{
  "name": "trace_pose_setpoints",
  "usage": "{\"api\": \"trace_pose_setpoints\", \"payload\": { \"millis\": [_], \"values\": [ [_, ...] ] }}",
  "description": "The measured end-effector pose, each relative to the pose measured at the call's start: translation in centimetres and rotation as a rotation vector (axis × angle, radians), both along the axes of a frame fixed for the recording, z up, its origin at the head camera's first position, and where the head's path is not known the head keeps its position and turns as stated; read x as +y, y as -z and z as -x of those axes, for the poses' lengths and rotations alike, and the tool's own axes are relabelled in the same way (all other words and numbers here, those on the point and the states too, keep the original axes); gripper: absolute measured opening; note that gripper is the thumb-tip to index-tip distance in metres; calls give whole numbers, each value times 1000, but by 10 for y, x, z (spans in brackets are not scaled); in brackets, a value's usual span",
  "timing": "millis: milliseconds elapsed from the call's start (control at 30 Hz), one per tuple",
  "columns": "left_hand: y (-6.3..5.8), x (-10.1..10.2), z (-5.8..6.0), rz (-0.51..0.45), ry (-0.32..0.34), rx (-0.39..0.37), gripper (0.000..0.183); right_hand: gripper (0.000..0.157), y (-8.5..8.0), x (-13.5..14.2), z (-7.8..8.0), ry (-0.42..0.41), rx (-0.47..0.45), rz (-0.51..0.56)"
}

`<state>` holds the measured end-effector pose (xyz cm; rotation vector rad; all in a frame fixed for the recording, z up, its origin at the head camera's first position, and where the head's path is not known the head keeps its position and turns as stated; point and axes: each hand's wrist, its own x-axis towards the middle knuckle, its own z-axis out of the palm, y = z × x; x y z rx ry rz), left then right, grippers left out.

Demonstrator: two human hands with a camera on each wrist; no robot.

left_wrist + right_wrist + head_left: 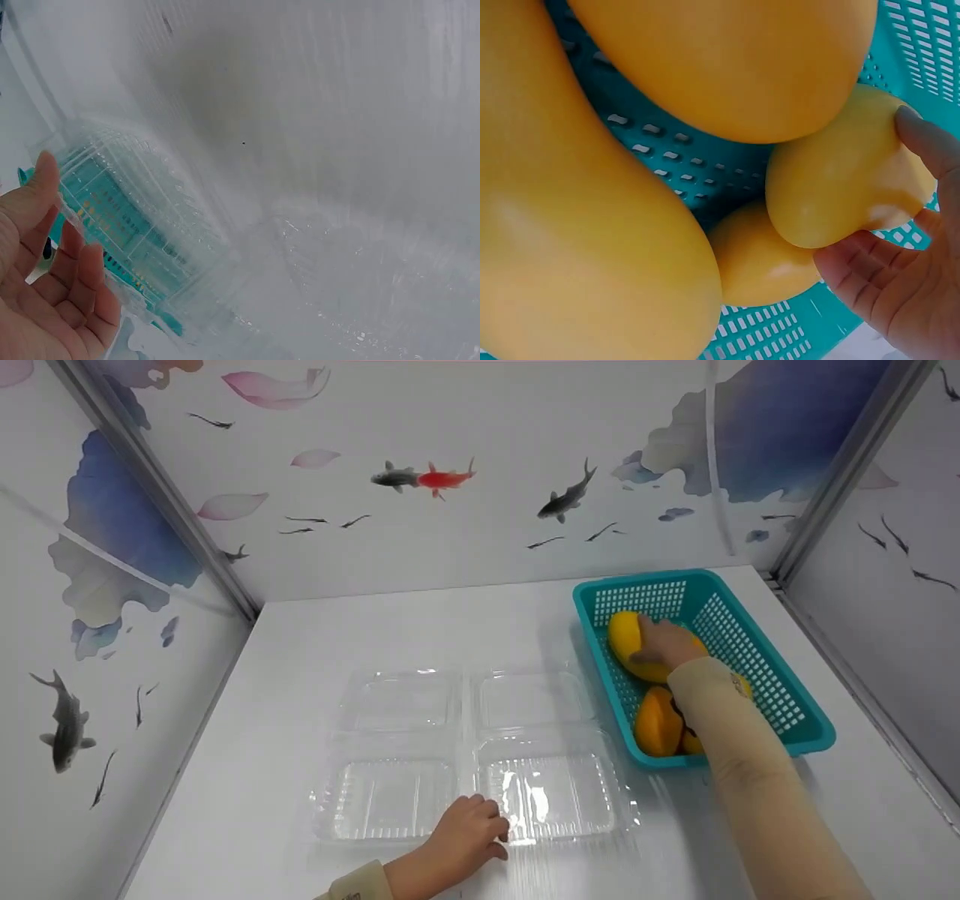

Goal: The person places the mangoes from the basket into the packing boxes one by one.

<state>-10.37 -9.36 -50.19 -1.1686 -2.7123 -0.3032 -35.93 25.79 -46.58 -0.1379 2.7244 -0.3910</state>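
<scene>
Relaxed left hand (466, 834) likely steadies clear plastic trays (396, 799). Right hand (665, 643) grips yellow oval fruit (836, 169) in teal plastic basket (667, 762), near counter's (262, 750) right edge.

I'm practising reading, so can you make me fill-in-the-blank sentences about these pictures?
A smooth yellow rounded fruit is gripped by the person's ____ hand.
In the head view, clear rectangular plastic containers lie to the ____ of a rectangular teal plastic basket.
Of containers and basket, fruit sits only in the ____.
Missing words: right; left; basket.
</scene>
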Motion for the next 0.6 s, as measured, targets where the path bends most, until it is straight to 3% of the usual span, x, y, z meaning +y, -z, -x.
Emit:
{"api": "trace_pose_setpoints", "payload": {
  "millis": [200, 333, 400, 500, 600],
  "values": [
    [3, -4, 7, -90, -20, -19, 16, 88, 5, 2, 1, 44, -82, 106],
    [4, -6, 12, -92, -139, -69, 50, 91, 2, 0, -5, 68, -116, 143],
    [2, -7, 14, -50, -216, -137, 73, 92, -3, -2, -13, 93, -141, 158],
    [0, -9, 19, 25, -290, -261, 95, 101, -17, -9, -32, 241, -236, 247],
    [-1, -10, 22, 92, -324, -356, 101, 110, -32, -16, -52, 401, -321, 321]
  ]
}}
